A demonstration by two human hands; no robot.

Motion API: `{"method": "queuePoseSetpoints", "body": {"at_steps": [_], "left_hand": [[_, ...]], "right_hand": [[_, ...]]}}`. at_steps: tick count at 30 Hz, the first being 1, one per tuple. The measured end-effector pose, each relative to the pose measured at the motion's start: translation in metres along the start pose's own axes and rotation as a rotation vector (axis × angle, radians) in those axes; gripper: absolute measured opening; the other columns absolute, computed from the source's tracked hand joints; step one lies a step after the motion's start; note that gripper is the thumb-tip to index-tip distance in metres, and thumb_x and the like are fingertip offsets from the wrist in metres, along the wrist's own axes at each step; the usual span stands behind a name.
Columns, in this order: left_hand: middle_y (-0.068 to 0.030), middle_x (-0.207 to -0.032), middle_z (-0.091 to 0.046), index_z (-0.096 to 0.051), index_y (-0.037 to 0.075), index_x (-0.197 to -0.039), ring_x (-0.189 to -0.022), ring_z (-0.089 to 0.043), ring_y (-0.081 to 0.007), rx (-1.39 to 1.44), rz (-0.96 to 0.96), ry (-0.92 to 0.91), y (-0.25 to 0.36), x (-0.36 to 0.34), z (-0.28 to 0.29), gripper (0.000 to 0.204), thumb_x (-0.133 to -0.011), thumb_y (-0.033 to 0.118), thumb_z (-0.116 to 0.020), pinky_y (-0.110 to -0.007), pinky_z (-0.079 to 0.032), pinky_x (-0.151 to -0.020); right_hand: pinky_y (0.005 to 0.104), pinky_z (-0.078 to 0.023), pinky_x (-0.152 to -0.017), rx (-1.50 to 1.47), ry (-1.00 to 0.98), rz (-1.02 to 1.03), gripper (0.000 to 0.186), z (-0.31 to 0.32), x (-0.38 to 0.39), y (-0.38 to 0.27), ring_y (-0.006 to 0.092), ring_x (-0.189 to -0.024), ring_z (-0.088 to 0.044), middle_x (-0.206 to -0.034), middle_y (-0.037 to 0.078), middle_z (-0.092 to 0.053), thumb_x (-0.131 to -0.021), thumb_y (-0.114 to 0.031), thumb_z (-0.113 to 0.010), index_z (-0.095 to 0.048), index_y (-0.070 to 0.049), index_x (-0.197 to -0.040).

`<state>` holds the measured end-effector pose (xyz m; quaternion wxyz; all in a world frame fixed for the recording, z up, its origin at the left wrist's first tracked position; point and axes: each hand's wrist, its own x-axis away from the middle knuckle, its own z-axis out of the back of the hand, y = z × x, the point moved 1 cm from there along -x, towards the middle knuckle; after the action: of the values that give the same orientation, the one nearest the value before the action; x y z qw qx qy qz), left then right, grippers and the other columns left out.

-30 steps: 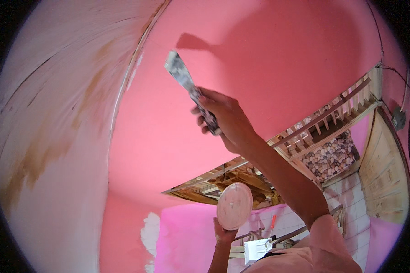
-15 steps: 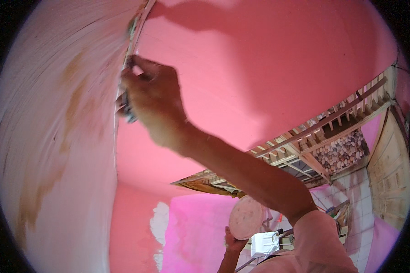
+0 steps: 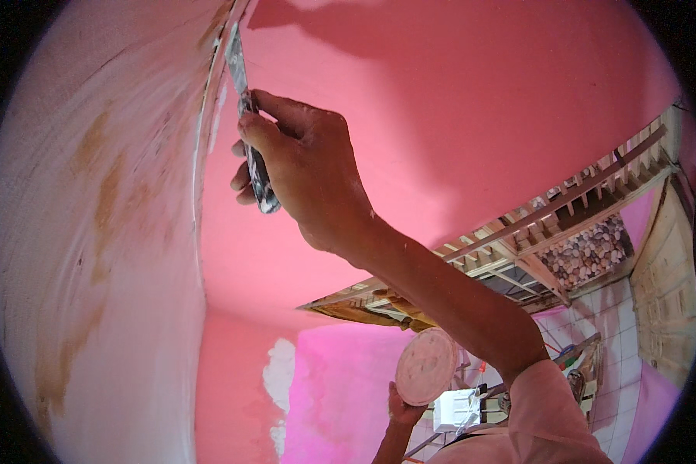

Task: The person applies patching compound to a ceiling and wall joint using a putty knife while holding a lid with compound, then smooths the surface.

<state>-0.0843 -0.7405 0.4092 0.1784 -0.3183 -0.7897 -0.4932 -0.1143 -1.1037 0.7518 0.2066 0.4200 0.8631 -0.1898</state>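
My right hand point(image 3: 309, 158) is raised high, its fingers wrapped round the dark, white-smeared handle of a putty knife point(image 3: 240, 66). The blade points up, with its tip close to the seam point(image 3: 207, 100) where the pink wall point(image 3: 348, 131) meets the stained whitish ceiling panel point(image 3: 100, 224); I cannot tell whether it touches. Whitish smears lie on the pink beside this seam. Lower down, my left hand point(image 3: 402, 408) grips the edge of a round, pale disc like a bucket lid point(image 3: 427, 367), whose face looks coated. Part of that hand is hidden behind the disc.
Wooden slatted framing point(image 3: 549, 216) runs along the right. Beneath it are a pebble-patterned panel point(image 3: 584, 251) and a tiled floor point(image 3: 615, 340). A white box-like object point(image 3: 455, 410) is near my body. White patches point(image 3: 280, 375) mark the lower pink wall.
My right hand has moved right, away from the seam, and the knife's blade now shows, pointing up. The left hand still holds the disc, slightly further right in view.
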Motion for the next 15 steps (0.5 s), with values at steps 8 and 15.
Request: {"method": "queuePoseSetpoints", "body": {"at_steps": [8,15], "left_hand": [[-0.0106,-0.138,-0.04,-0.037,0.011,-0.135,-0.126,-0.039,-0.0317,0.228,0.085,-0.239,0.007,-0.003,0.029,0.069,-0.091,0.059,-0.014,-0.05,-0.03,-0.105],[-0.0132,-0.137,-0.04,-0.036,0.009,-0.135,-0.125,-0.04,-0.0317,0.09,0.029,-0.168,0.003,-0.001,0.023,0.067,-0.092,0.056,-0.015,-0.048,-0.031,-0.105]], "right_hand": [[0.0266,-0.052,-0.049,-0.069,-0.084,0.061,0.025,-0.006,-0.013,-0.003,0.0132,-0.055,-0.057,-0.075,0.01,-0.056,-0.087,-0.015,-0.053,-0.058,0.007,-0.098],[0.0258,-0.049,-0.044,0.039,-0.112,0.035,0.03,-0.008,0.02,-0.002,0.0133,-0.051,-0.057,-0.073,0.01,-0.057,-0.088,-0.015,-0.055,-0.056,0.007,-0.109]]}}
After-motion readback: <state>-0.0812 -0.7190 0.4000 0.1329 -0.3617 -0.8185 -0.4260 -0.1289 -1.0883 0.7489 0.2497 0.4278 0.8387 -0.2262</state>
